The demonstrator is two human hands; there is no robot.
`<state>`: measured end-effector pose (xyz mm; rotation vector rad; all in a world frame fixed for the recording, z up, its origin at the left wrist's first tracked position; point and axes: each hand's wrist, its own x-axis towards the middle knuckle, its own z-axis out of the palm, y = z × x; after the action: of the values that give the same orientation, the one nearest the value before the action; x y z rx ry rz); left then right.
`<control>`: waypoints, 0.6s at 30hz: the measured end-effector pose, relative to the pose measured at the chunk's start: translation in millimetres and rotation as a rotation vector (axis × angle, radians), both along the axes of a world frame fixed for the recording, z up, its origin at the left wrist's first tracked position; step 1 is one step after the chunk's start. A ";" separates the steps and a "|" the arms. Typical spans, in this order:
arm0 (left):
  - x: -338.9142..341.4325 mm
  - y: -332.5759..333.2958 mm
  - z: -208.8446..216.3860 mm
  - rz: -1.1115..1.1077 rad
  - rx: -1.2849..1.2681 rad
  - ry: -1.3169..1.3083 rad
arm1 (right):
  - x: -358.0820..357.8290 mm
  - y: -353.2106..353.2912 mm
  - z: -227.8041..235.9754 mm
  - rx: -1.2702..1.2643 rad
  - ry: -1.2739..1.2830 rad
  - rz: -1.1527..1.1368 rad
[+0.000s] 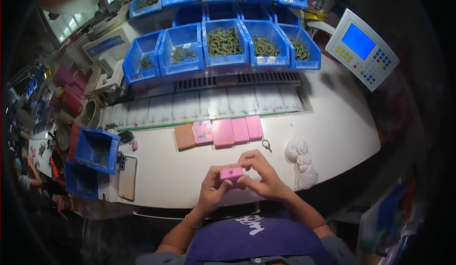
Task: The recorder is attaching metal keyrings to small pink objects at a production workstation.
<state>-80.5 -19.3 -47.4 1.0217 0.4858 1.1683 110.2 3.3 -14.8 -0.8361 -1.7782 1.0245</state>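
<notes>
Over the near edge of the white worktable [161, 170], both my hands hold one pink block [231, 173]. A small dark hole shows in the face turned up toward me. My left hand [212, 189] is closed round the block's left side, thumb against its front. From the right, my right hand [262, 175] grips it with thumb and fingers, the index finger bent over the top. Beyond my hands lies a small green ring-shaped piece [266, 145] with a stem. A row of pink blocks [223, 133] stands past it, with a brown block [184, 137] at its left end.
Blue bins [224, 41] of green pieces rise at the back. A keypad display [362, 48] stands at the right, a knotted white cloth [301, 165] below it. At the left are a phone [127, 178] and blue bins [97, 150]. Another person's arm [34, 174] shows far left.
</notes>
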 end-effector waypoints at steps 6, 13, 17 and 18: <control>-24.2 -2.5 -3.1 -0.159 -0.264 0.028 | -8.2 2.6 -33.2 -0.493 0.433 0.169; -42.2 -0.1 5.0 0.567 0.320 1.429 | -17.6 15.1 -50.8 -0.209 -0.125 -0.009; -37.6 3.2 12.4 0.582 0.469 1.507 | -15.3 19.9 -61.7 -0.009 -0.198 0.020; -40.7 7.4 14.8 0.484 0.389 1.400 | -15.7 19.1 -61.3 -0.033 -0.176 0.015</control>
<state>-121.2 -11.9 -32.6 2.0907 1.7112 0.7867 94.5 22.5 -76.0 -0.9600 -1.9214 1.0190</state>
